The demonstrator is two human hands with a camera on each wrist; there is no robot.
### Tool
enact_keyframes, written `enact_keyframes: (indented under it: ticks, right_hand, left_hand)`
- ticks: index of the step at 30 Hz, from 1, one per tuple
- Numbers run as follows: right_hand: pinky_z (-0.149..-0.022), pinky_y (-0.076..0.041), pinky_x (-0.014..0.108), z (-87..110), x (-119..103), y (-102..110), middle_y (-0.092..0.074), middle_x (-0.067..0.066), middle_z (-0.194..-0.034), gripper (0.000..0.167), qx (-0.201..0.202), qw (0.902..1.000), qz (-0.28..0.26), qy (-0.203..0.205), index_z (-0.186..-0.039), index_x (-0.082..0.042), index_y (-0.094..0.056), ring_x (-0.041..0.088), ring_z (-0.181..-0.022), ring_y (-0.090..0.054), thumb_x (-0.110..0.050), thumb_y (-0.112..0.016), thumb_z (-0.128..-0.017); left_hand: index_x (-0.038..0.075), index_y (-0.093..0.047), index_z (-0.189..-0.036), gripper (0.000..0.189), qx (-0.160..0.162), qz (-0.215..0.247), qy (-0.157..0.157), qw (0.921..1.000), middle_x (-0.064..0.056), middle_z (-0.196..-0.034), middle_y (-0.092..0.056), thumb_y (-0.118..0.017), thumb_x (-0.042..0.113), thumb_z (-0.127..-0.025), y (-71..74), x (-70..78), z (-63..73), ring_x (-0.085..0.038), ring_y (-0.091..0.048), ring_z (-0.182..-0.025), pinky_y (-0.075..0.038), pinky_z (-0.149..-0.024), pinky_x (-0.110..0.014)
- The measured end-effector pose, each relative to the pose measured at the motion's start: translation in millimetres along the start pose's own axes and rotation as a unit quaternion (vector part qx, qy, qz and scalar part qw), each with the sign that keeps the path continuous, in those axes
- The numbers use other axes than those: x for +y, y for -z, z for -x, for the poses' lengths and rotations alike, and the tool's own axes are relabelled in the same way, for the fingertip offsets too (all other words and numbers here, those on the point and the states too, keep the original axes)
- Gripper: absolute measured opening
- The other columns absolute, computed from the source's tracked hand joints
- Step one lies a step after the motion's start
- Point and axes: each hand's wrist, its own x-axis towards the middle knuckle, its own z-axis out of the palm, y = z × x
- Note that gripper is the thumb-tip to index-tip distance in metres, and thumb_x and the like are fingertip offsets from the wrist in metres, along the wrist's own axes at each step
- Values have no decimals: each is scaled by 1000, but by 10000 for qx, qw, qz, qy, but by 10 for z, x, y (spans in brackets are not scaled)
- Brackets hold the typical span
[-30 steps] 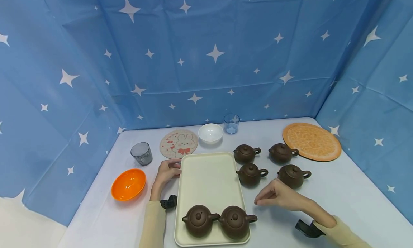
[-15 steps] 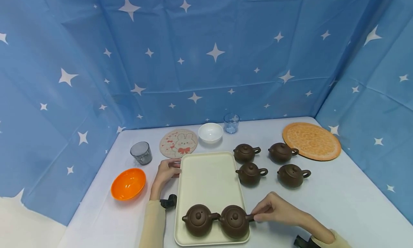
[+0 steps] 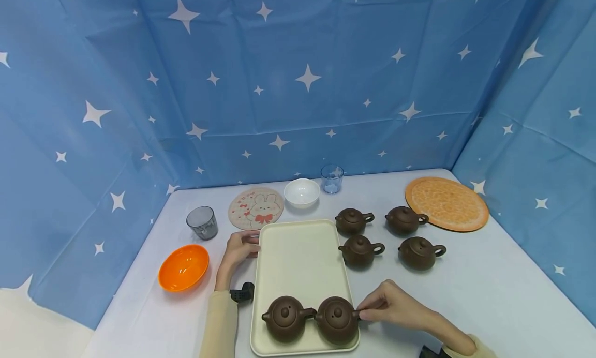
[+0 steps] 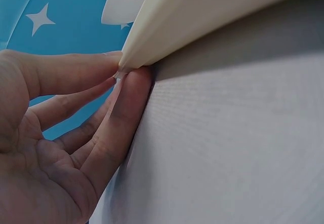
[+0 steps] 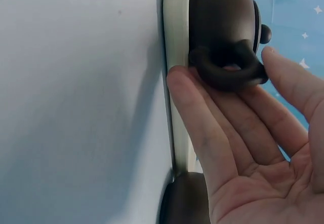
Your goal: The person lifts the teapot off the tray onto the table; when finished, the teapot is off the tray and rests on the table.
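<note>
A cream rectangular tray [image 3: 300,265] lies in the middle of the table, with two dark brown teapots side by side at its near end. My left hand [image 3: 238,250] pinches the tray's left rim between thumb and fingers, as the left wrist view shows around the tray edge [image 4: 167,21]. At the near right corner, my right hand [image 3: 396,307] holds the handle of the right teapot [image 3: 336,321]; in the right wrist view its thumb and fingers are around the looped handle [image 5: 228,77]. The left teapot [image 3: 285,319] has its handle touching or nearly touching the right one's spout.
Several more brown teapots [image 3: 359,252] stand right of the tray. A pizza-patterned round mat [image 3: 447,203] lies at back right. Behind the tray are a rabbit mat [image 3: 256,209], a white bowl [image 3: 301,193] and a blue glass [image 3: 332,179]. A grey cup [image 3: 202,223] and orange bowl [image 3: 183,267] stand left.
My right hand has come from beside the tray, near the standing teapots, down and left onto the right teapot's handle. The left hand stays at the tray's rim.
</note>
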Motion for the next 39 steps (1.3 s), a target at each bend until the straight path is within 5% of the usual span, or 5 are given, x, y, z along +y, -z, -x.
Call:
enact_keyframes:
  ticks: [22,39]
  right_hand:
    - [-61,-59,25,5,-60,-85,-75,2,-83,18,410,9987,144,-255,-90,1,-76,6,-73,-70,-15,-70,-86]
    - [-64,-61,30,19,-17,22,-74,7,-88,20,274,9994,75,216,-94,4,-75,10,-78,-71,-13,-68,-87]
  left_hand:
    - [-3,-64,-120,46,-37,-61,-23,10000,-18,-94,-68,-67,-8,-74,-4,11,18,-20,-68,-70,-61,-64,-33]
    - [-3,-63,-121,45,-16,-25,4,10000,-20,-95,-67,-66,-9,-76,-2,15,6,-18,-68,-69,-61,-63,-32]
